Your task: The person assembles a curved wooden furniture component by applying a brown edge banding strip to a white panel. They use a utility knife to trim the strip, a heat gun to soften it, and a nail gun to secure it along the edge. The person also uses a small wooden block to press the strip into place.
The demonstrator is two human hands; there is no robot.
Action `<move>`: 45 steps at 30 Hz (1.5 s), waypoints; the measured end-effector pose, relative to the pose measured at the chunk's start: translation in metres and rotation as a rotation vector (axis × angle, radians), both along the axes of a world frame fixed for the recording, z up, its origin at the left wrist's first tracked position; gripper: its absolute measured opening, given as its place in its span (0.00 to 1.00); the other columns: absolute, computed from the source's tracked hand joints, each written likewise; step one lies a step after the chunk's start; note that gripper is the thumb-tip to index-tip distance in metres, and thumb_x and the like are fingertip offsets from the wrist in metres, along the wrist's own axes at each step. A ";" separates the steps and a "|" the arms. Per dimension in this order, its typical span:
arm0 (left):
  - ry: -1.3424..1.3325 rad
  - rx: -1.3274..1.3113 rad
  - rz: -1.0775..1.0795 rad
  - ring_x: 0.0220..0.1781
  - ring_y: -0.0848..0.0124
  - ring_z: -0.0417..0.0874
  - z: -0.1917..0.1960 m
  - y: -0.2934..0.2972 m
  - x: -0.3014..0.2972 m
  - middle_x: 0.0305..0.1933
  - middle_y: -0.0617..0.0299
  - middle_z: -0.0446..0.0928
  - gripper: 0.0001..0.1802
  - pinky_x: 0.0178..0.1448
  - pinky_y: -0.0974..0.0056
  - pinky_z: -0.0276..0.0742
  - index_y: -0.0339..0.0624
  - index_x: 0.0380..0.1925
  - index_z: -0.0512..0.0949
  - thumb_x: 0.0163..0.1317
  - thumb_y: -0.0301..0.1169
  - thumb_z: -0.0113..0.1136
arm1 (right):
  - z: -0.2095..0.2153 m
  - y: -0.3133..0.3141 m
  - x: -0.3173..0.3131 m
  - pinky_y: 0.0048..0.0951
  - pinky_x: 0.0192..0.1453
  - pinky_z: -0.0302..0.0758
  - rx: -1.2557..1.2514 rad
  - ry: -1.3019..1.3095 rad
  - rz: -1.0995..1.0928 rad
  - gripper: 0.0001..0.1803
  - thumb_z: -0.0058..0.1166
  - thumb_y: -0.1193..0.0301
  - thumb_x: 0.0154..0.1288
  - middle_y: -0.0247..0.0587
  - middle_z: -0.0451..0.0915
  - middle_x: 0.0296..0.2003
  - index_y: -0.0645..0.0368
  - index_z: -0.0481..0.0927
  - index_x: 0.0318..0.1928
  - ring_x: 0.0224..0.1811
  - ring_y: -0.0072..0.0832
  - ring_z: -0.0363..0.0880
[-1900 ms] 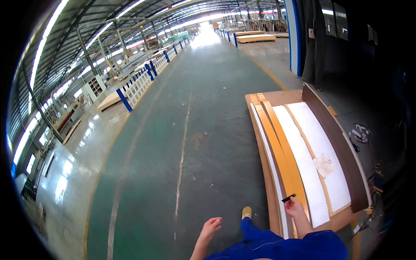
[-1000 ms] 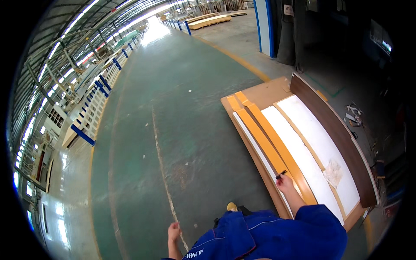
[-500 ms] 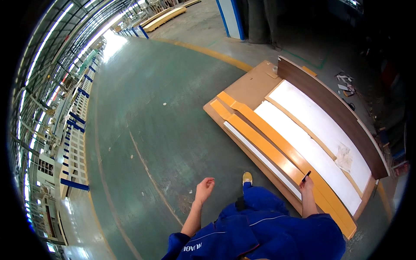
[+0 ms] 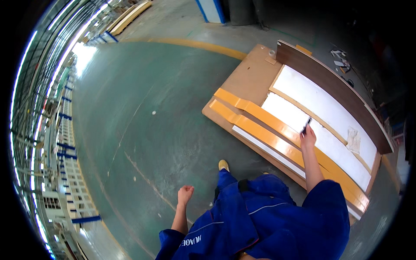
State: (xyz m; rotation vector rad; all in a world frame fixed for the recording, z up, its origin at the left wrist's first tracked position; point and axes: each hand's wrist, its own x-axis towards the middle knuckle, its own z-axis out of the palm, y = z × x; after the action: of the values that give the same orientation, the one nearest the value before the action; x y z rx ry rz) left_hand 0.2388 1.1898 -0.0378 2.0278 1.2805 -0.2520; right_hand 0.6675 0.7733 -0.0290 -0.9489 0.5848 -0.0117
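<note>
Panels lie flat on the green floor, on your right side, and together they make the largest thing before you. At the bottom is a big brown board, and on it rest two white panels side by side, with a thin wooden strip between them. A dark brown board stands on its edge along the far side of the stack. Two long orange strips lie along the near side, close to each other, and a narrow white strip lies just beside them at the edge.

Your blue work clothes fill the lower part of the view, and one yellow shoe shows on the floor, near the edge of the stack.

Your right hand is stretched out over the orange strips and the nearer white panel. It is closed around a small dark tool, thin like a pen, and its tip points at the white panel. If the tip touches the surface, you cannot tell from here.

Your left hand hangs over the bare floor, well apart from the stack. Its fingers are curled into a loose fist and it holds nothing.

A small crumpled pale piece lies on the farther white panel, to the right of your right hand.
</note>
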 end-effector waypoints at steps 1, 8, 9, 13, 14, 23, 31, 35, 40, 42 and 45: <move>0.010 0.088 -0.116 0.33 0.61 0.81 0.003 0.033 0.028 0.31 0.54 0.80 0.14 0.40 0.62 0.75 0.40 0.33 0.78 0.52 0.38 0.56 | -0.022 -0.004 -0.002 0.22 0.29 0.72 0.048 -0.007 -0.066 0.06 0.53 0.68 0.60 0.29 0.73 0.24 0.56 0.74 0.32 0.24 0.19 0.70; -0.084 0.058 -0.437 0.36 0.56 0.79 -0.021 0.111 0.183 0.32 0.52 0.79 0.13 0.40 0.57 0.74 0.42 0.32 0.78 0.54 0.39 0.55 | -0.112 0.002 -0.138 0.27 0.32 0.76 0.204 0.589 -0.267 0.06 0.50 0.67 0.61 0.32 0.74 0.24 0.56 0.72 0.31 0.23 0.26 0.71; -0.088 0.005 -0.479 0.37 0.56 0.79 -0.046 0.099 0.203 0.32 0.52 0.79 0.13 0.40 0.57 0.74 0.42 0.32 0.78 0.54 0.39 0.54 | -0.123 -0.007 -0.145 0.28 0.32 0.76 0.171 0.600 -0.230 0.05 0.50 0.68 0.60 0.32 0.74 0.24 0.56 0.72 0.31 0.24 0.26 0.72; -0.012 -0.090 -0.791 0.36 0.55 0.79 -0.052 0.103 0.266 0.31 0.52 0.78 0.12 0.40 0.57 0.74 0.42 0.32 0.77 0.55 0.38 0.53 | -0.103 0.031 -0.175 0.30 0.33 0.75 0.071 0.611 -0.245 0.03 0.49 0.71 0.59 0.33 0.73 0.21 0.56 0.73 0.29 0.22 0.26 0.72; 0.026 -0.104 -0.861 0.36 0.55 0.79 -0.058 0.103 0.283 0.31 0.52 0.78 0.11 0.40 0.56 0.74 0.42 0.32 0.77 0.55 0.37 0.52 | -0.095 0.040 -0.174 0.29 0.34 0.75 0.004 0.626 -0.263 0.05 0.49 0.71 0.59 0.32 0.73 0.19 0.56 0.73 0.27 0.20 0.25 0.71; 0.146 -0.497 -0.678 0.27 0.67 0.81 -0.150 0.120 0.390 0.26 0.57 0.79 0.11 0.35 0.64 0.76 0.38 0.29 0.77 0.55 0.32 0.48 | -0.102 0.120 -0.113 0.17 0.24 0.63 -0.212 0.587 0.003 0.05 0.52 0.74 0.57 0.29 0.73 0.24 0.59 0.75 0.35 0.21 0.17 0.69; 0.211 -0.424 -0.936 0.31 0.62 0.80 -0.274 0.129 0.477 0.29 0.54 0.78 0.11 0.37 0.62 0.76 0.36 0.30 0.77 0.56 0.31 0.47 | -0.111 0.175 -0.124 0.15 0.25 0.59 -0.357 0.661 0.152 0.04 0.53 0.74 0.57 0.24 0.71 0.23 0.58 0.76 0.34 0.22 0.12 0.63; 0.336 -0.107 -1.318 0.36 0.54 0.78 -0.323 0.117 0.546 0.31 0.53 0.78 0.10 0.42 0.57 0.75 0.36 0.31 0.76 0.53 0.27 0.46 | -0.117 0.189 -0.163 0.17 0.35 0.64 -0.341 0.770 0.002 0.03 0.52 0.78 0.58 0.28 0.73 0.27 0.62 0.75 0.34 0.29 0.14 0.67; 0.131 -0.050 -1.533 0.49 0.56 0.73 -0.381 0.113 0.574 0.46 0.53 0.73 0.14 0.53 0.57 0.70 0.38 0.41 0.73 0.52 0.23 0.49 | -0.116 0.244 -0.180 0.15 0.25 0.58 -0.369 0.861 -0.073 0.02 0.53 0.75 0.58 0.25 0.72 0.23 0.58 0.75 0.32 0.21 0.11 0.62; 0.028 -0.104 -1.636 0.50 0.56 0.72 -0.397 0.115 0.575 0.48 0.53 0.70 0.16 0.54 0.58 0.68 0.40 0.43 0.71 0.51 0.22 0.48 | -0.117 0.270 -0.164 0.15 0.28 0.60 -0.309 0.899 -0.123 0.02 0.52 0.76 0.58 0.26 0.73 0.25 0.59 0.75 0.33 0.24 0.12 0.65; 0.094 -0.154 -1.788 0.52 0.58 0.70 -0.391 0.113 0.590 0.47 0.56 0.71 0.12 0.54 0.58 0.68 0.42 0.39 0.73 0.52 0.24 0.51 | -0.125 0.307 -0.135 0.15 0.34 0.63 -0.282 0.903 -0.116 0.04 0.51 0.76 0.59 0.27 0.74 0.28 0.61 0.75 0.35 0.30 0.14 0.68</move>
State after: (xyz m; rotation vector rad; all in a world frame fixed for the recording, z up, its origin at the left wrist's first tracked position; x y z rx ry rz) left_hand 0.8288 1.3026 -0.4289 2.3965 -0.8324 -1.1427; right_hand 0.5321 1.0801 -0.1539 -1.1778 1.5001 0.2478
